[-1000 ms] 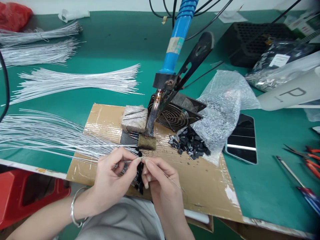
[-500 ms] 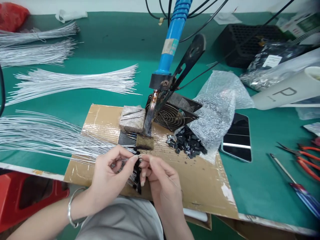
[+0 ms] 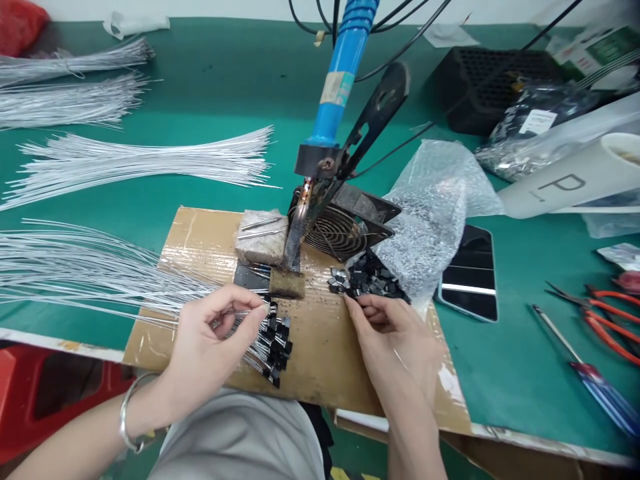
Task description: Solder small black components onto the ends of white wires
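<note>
My left hand (image 3: 220, 337) is closed in a pinch, with a thin grey wire between thumb and forefinger. Beneath and beside it lie several wires with black end pieces (image 3: 277, 343), fanned out on the cardboard (image 3: 325, 360). Long grey wires (image 3: 110, 267) run from there to the left. My right hand (image 3: 397, 340) is at the near edge of a pile of small black pieces (image 3: 375, 277). Its fingertips are drawn together at the pile; what they grip is hidden. A fine pale strand (image 3: 401, 360) shows against the back of that hand.
A blue-handled soldering iron (image 3: 340, 87) hangs in a stand above a small tan block (image 3: 287, 283). Behind are a wrapped block (image 3: 263, 237) and a fan (image 3: 337, 230). Bubble wrap (image 3: 425, 220), a phone (image 3: 470, 273), a screwdriver (image 3: 585, 373) and orange-handled pliers (image 3: 610, 320) lie right.
My right hand has moved right, away from my left hand, to the pile of black pieces. The black-ended wires are now uncovered. My left hand keeps its pinch at nearly the same spot.
</note>
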`<state>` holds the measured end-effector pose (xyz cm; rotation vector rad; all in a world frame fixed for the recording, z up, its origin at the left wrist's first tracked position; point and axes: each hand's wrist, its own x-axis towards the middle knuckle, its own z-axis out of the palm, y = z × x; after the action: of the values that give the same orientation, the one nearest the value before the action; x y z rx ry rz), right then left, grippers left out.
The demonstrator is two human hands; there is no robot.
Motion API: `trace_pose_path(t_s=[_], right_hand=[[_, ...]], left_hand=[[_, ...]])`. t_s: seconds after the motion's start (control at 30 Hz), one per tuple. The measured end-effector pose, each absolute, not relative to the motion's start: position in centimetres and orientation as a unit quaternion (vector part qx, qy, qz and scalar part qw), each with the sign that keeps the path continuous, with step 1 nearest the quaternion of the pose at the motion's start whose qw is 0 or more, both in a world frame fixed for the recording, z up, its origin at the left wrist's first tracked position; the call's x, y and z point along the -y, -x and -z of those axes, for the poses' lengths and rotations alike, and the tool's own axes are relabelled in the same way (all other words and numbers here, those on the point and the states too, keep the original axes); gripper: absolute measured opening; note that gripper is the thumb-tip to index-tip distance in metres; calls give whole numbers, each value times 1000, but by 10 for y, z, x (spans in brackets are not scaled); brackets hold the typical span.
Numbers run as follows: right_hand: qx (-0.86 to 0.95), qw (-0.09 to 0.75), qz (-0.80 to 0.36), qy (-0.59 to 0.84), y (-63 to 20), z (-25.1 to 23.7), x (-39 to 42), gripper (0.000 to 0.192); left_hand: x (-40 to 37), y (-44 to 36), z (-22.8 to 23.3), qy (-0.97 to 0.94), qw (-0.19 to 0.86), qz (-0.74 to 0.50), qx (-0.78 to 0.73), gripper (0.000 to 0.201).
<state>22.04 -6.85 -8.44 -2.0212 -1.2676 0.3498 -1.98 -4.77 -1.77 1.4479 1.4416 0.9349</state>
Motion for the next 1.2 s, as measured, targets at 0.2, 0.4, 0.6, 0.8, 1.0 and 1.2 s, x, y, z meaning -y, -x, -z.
trace_pose_path(t_s=[0.2, 0.4, 0.6, 0.8, 1.0, 1.2], right_hand=[[414, 461, -152, 770, -212, 87, 80, 25], [383, 566, -220, 696, -191, 71, 80, 15], [351, 602, -306, 649, -177, 56, 78, 6], [333, 600, -360, 632, -166, 50, 78, 6], [339, 604, -413, 592, -148, 43, 72, 4], [329, 598, -454, 573, -135, 37, 69, 5]], left_hand=[[47, 21, 18, -580, 435, -369, -581, 10], [46, 21, 17, -586, 436, -366, -576, 12], [44, 19, 12, -584, 436, -359, -583, 13], [42, 19, 11, -577, 453, -343, -587, 13], [40, 18, 8, -579, 462, -321, -590, 12], [36, 14, 2, -568, 515, -322, -556, 10]])
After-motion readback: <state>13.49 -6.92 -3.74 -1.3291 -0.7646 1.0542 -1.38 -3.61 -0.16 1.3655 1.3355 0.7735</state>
